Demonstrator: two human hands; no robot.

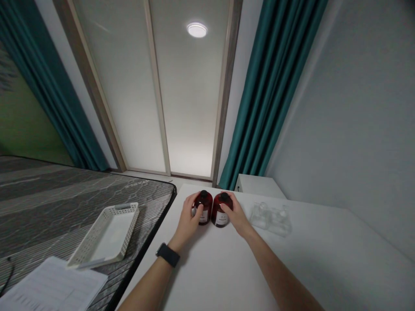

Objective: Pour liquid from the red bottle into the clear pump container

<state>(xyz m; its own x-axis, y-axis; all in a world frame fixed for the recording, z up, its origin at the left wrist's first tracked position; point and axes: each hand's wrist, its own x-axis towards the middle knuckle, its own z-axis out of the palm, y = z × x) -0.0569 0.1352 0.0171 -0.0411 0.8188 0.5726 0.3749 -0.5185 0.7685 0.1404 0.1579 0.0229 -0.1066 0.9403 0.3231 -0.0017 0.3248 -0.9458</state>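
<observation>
Two dark red-brown bottles with black caps and white labels stand upright side by side on the white table (220, 263). My left hand (188, 218), with a black watch (167, 255) on its wrist, is wrapped round the left bottle (204, 216). Round the right bottle (221, 219) curls my right hand (239, 218), its thumb across the front near the label. The far fingers of both hands are partly hidden behind the bottles. To the right of my right hand lies a clear plastic tray-like piece (270, 219) with raised bumps.
Left of the table, a grey striped mattress (149, 194) holds a white perforated basket (128, 237) and printed papers (55, 287). A white cabinet (259, 185) stands past the table's far edge, before a teal curtain (259, 108) and frosted sliding doors (191, 108).
</observation>
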